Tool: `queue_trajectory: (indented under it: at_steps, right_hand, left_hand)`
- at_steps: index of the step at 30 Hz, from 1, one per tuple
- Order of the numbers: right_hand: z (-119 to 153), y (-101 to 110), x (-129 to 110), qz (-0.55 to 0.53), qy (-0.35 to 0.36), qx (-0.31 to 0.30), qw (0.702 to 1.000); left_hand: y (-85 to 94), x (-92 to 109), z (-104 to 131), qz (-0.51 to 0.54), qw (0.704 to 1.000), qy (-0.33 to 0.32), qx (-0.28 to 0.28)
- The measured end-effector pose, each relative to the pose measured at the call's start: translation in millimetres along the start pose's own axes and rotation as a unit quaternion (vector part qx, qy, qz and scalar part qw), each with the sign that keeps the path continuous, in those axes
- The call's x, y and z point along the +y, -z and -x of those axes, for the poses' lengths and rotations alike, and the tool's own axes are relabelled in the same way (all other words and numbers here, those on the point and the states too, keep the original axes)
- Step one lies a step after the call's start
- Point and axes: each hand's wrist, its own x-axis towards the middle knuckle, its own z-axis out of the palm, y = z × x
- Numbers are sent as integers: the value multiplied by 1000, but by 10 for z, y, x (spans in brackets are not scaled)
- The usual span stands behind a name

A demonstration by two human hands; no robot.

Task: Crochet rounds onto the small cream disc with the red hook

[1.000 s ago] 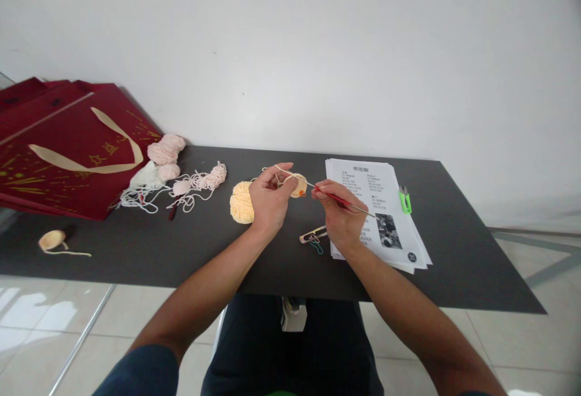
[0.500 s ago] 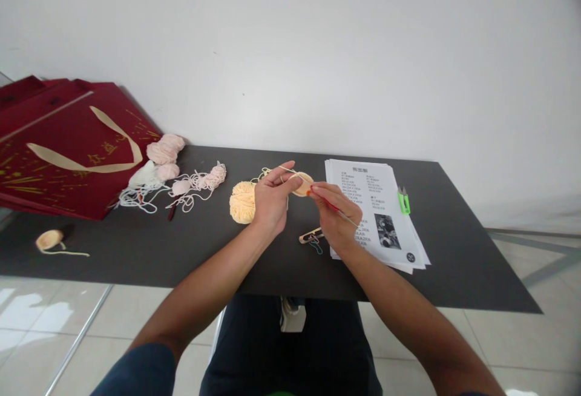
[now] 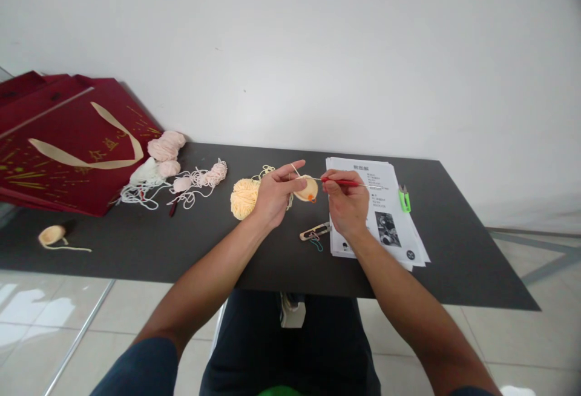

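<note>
Above the tabletop (image 3: 458, 250), a round pale-yellow piece (image 3: 307, 188) is pinched by the left hand (image 3: 276, 195), forefinger extended; a red-handled hook (image 3: 344, 183) is gripped nearly level in the right hand (image 3: 349, 205), both forearms angled inward.

The left forearm (image 3: 211, 257) and right forearm (image 3: 399, 299) are stretched forward, bare and angled inward. The left hand (image 3: 272, 198) is held in a pinch, index finger extended; the right hand (image 3: 348, 205) is curled, thumb and fingertips being drawn together.
</note>
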Motion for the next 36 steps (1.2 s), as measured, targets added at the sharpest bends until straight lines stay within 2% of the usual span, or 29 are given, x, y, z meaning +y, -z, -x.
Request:
queue_trajectory:
  at_steps: [7,11,14,18,23,27,30,36]
  right_hand:
    - [34,-42,-168,106,77,-6,991]
    - [62,-71,-174,80,60,15,995]
    - [47,-50,-138,40,28,23,999]
    - [25,-17,-102,6,6,25,1000]
    - [5,-29,-165,-27,-18,23,999]
    - [-21,-44,-195,-90,-71,6,993]
    - [-19,-51,-155,-126,-109,15,986]
    - [22,-94,-88,-115,-159,43,980]
  left_hand:
    - [11,-63,-7,-138,982,-109,71]
    - [-8,-73,30,-194,961,-175,86]
    - [1,-66,31,-181,965,-173,75]
    - [39,-53,-6,-132,980,-145,31]
    - [48,-22,-33,-80,991,-106,8]
    - [40,-25,-30,-48,994,-94,-11]
    - [43,-58,-21,-54,994,-88,-19]
    - [45,-93,-8,-108,988,-114,-1]
